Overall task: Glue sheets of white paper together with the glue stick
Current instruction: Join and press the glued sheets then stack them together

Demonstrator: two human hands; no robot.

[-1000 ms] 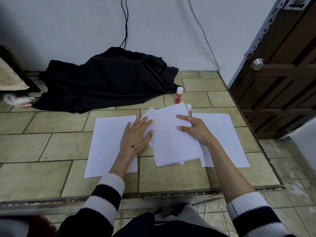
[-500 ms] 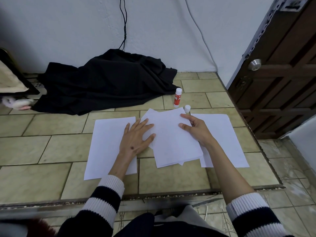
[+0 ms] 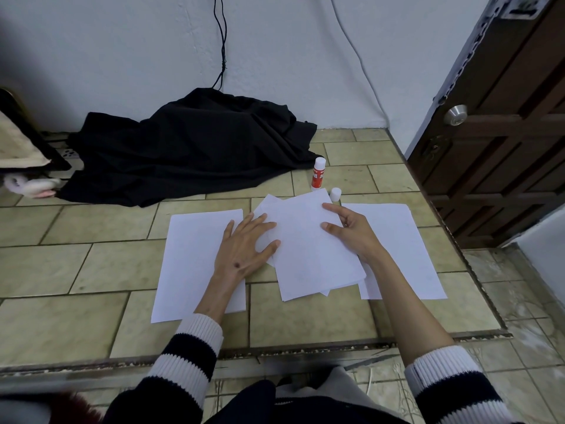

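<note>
Paper first: middle stack [image 3: 312,255] sits skewed on the tiled top, w/ a single sheet [image 3: 195,264] to its left and another sheet [image 3: 397,249] to its right, partly under the stack's edge. Left hand [image 3: 241,249] lies flat, fingers spread, palm on the left sheet and fingertips over the stack's left edge. Right hand [image 3: 351,231] rests on the stack's upper right, fingers loosely apart, gripping nothing; thumb not clear. Glue stick [image 3: 318,177] stands upright behind the stack, near the black cloth [image 3: 189,148]; its cap [image 3: 335,194] is off, just beside the stack's far corner.

Handling, as I judge it: sheets are light, thin, floppy, and slide easily on each other and on glazed tile, so pin w/ a flat palm and lift by a corner or edge, not mid-sheet. Creases easily. Glue stick is small, rigid; take it round the barrel. Open tip can smear or dry out.
</note>
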